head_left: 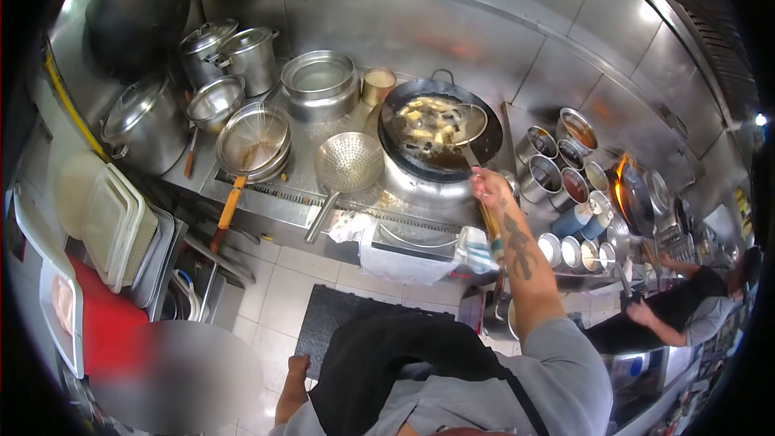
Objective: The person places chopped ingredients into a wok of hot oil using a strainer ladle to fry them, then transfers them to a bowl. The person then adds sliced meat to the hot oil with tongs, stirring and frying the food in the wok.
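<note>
The right hand [489, 187] reaches forward at arm's length, fingers clamped on the skimmer [468, 153] at the wok [491, 134]; the left hand [299, 365] hangs low, its fingers I can't make out.

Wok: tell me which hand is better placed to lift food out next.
Probably the right hand: it grips the strainer, whose head is over the wok. The left hand is low, away from the wok.
</note>
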Available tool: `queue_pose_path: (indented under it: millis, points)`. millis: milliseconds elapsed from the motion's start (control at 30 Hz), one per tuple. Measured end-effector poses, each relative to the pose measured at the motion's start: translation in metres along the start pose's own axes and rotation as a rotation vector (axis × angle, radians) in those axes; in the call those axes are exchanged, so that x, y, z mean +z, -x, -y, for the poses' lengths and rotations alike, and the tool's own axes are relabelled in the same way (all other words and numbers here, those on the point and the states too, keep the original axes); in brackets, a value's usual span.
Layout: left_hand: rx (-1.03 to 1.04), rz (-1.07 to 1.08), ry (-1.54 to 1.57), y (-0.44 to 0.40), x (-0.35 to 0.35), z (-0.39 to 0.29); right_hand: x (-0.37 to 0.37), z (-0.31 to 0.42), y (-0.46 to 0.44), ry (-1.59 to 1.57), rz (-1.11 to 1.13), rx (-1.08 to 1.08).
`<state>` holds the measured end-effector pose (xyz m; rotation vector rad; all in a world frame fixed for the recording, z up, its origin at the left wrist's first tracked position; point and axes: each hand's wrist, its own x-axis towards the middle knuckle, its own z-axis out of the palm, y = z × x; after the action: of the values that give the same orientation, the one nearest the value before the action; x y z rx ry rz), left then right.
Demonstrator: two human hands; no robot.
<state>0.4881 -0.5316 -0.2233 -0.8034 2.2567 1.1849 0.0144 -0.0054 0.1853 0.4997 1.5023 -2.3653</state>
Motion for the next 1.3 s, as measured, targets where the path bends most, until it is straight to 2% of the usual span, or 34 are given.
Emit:
queue_pose_path:
  millis: [67, 200, 267, 400, 467, 567, 600, 667, 767, 800, 900, 967, 1033, 1100, 1167, 1233, 1300]
  points:
    - [0.217, -0.055, -0.220, -0.004, 0.000, 0.007, 0.005, 0.000, -0.016, -0.042, 0.031, 0.013]
    - [0.078, 0.029, -0.196, 0.004, -0.005, 0.014, 0.013, 0.002, -0.043, -0.112, 0.103, 0.065]
    - [0.079, 0.061, -0.415, 0.010, -0.007, 0.013, 0.016, 0.003, -0.049, -0.110, 0.135, 0.081]
    - [0.098, 0.127, -0.625, 0.033, -0.018, -0.005, 0.026, 0.004, -0.033, 0.031, 0.146, 0.057]
    - [0.296, 0.082, -0.679, 0.042, -0.021, -0.009, 0.033, 0.007, -0.016, 0.119, 0.127, 0.021]
    - [0.394, 0.034, -0.849, 0.034, -0.017, -0.003, 0.042, 0.013, 0.005, 0.283, 0.046, -0.005]
    - [0.395, 0.034, -0.846, 0.024, -0.012, 0.005, 0.044, 0.014, 0.010, 0.286, 0.047, -0.006]
    - [0.071, 0.046, -0.339, 0.011, -0.004, 0.013, 0.051, 0.014, 0.021, 0.438, -0.043, -0.073]
    - [0.059, 0.072, -0.498, -0.002, -0.001, 0.003, 0.057, 0.013, 0.040, 0.622, -0.073, -0.138]
    - [-0.009, 0.079, -0.376, -0.005, 0.000, 0.000, 0.056, 0.011, 0.042, 0.624, -0.077, -0.137]
    - [-0.046, 0.092, -0.448, -0.014, -0.001, -0.022, 0.049, 0.006, 0.050, 0.798, -0.055, -0.233]
    - [0.015, 0.093, -0.475, -0.021, 0.003, -0.032, 0.046, 0.005, 0.055, 0.900, -0.024, -0.316]
    - [-0.208, 0.030, -0.195, -0.026, 0.005, -0.055, 0.043, 0.008, 0.062, 0.991, -0.026, -0.319]
    - [-0.011, 0.008, -0.305, -0.044, 0.019, -0.059, 0.040, 0.008, 0.069, 1.052, -0.004, -0.407]
    - [0.062, -0.012, -0.235, -0.023, 0.018, -0.110, 0.042, 0.012, 0.083, 1.043, 0.002, -0.388]
    - [0.126, 0.015, -0.267, -0.025, 0.036, -0.139, 0.041, 0.016, 0.095, 0.977, 0.017, -0.365]
    - [0.295, 0.121, -0.384, -0.025, 0.057, -0.171, 0.031, 0.018, 0.097, 0.957, 0.044, -0.340]
